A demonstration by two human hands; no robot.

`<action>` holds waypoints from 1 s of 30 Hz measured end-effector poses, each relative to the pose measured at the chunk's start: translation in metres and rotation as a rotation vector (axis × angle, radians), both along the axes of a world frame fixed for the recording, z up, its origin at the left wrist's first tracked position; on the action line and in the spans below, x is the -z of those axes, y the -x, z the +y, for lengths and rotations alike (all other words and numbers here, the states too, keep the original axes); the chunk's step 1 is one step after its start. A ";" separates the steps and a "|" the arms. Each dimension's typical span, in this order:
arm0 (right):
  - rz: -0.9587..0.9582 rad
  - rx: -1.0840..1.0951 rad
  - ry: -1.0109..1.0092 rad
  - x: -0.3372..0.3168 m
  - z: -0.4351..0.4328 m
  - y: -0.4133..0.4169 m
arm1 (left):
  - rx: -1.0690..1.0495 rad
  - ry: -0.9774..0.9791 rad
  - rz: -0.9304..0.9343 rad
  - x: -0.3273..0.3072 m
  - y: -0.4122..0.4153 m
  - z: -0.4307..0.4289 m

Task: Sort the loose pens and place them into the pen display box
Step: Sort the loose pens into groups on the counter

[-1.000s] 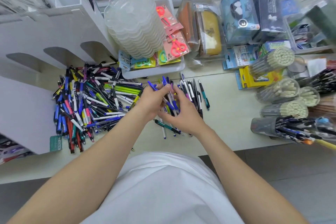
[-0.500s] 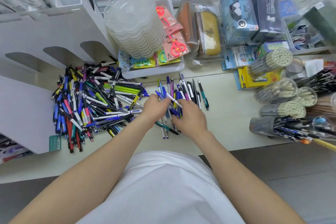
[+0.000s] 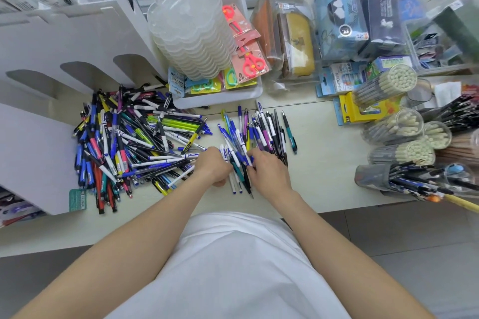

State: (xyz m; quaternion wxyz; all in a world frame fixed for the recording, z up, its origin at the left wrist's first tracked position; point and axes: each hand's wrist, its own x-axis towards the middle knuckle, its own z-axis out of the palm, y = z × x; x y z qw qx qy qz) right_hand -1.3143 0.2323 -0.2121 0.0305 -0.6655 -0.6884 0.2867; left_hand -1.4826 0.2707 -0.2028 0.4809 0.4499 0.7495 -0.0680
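Multicoloured pens point(image 3: 166, 124): one heap point(image 3: 124, 145), one bunch point(image 3: 241, 147) between left hand point(image 3: 213, 166) and right hand point(image 3: 269, 171).

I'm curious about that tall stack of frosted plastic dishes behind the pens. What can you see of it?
The stack of dishes is translucent white plastic with scalloped rims, many nested together and tilted slightly. It stands in a white tray beside carded scissors, behind the pen pile.
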 end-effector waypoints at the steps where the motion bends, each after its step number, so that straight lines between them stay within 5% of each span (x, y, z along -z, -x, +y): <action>1: 0.002 0.006 -0.001 -0.001 0.000 0.000 | -0.020 -0.007 -0.016 0.000 -0.001 0.000; 10: -0.047 0.093 0.160 -0.003 -0.014 -0.003 | -0.095 -0.045 -0.091 0.007 -0.002 -0.002; 19: -0.010 0.070 0.110 -0.008 -0.008 -0.006 | -0.162 -0.080 -0.128 0.018 -0.007 0.000; 26: 0.020 0.424 -0.074 -0.009 0.019 -0.039 | -0.147 -0.132 -0.059 0.022 -0.007 0.004; 30: -0.046 0.295 0.120 0.002 0.035 -0.050 | -0.138 -0.333 -0.037 0.012 -0.003 0.009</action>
